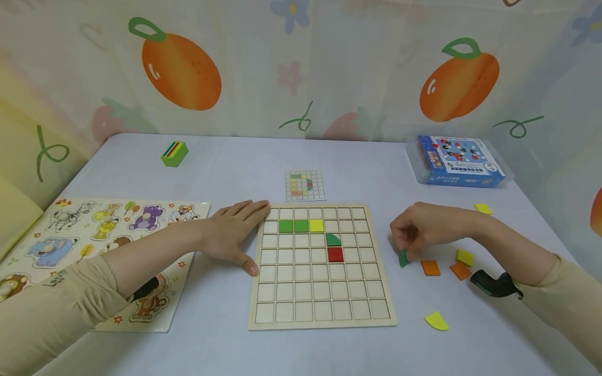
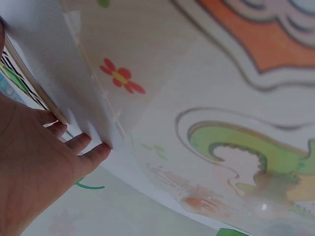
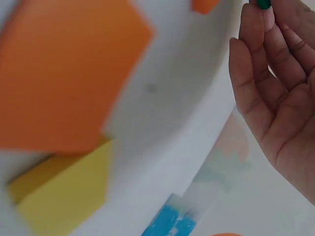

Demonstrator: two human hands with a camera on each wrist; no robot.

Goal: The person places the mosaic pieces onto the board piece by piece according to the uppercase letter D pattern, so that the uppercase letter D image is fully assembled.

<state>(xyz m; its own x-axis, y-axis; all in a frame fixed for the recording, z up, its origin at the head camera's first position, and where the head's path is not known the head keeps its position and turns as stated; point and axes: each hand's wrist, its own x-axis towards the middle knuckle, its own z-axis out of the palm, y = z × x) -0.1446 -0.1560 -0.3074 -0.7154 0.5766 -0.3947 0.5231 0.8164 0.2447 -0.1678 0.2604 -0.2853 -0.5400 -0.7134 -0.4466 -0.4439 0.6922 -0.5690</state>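
Observation:
My left hand (image 1: 236,232) rests at the upper left edge of a wooden grid board (image 1: 322,322), its fingers spread and nearly straight. Between thumb and fingertips, my right hand (image 1: 414,230) pinches a small dark green tile (image 1: 403,259) to the right of the board; in the right wrist view only a bit of the green tile (image 3: 264,4) shows. On the board lie two green squares (image 1: 293,226), a yellow square (image 1: 316,225), a green quarter-round tile (image 1: 333,239) and a red square (image 1: 335,254). A small pattern card (image 1: 305,185) with a coloured grid lies behind the board.
Loose orange tiles (image 1: 430,268), yellow tiles (image 1: 465,257) and a yellow quarter-round tile (image 1: 436,321) lie right of the board. An animal puzzle board (image 1: 188,292) lies under my left forearm. A green block (image 1: 174,154) and a blue box (image 1: 463,162) stand at the back.

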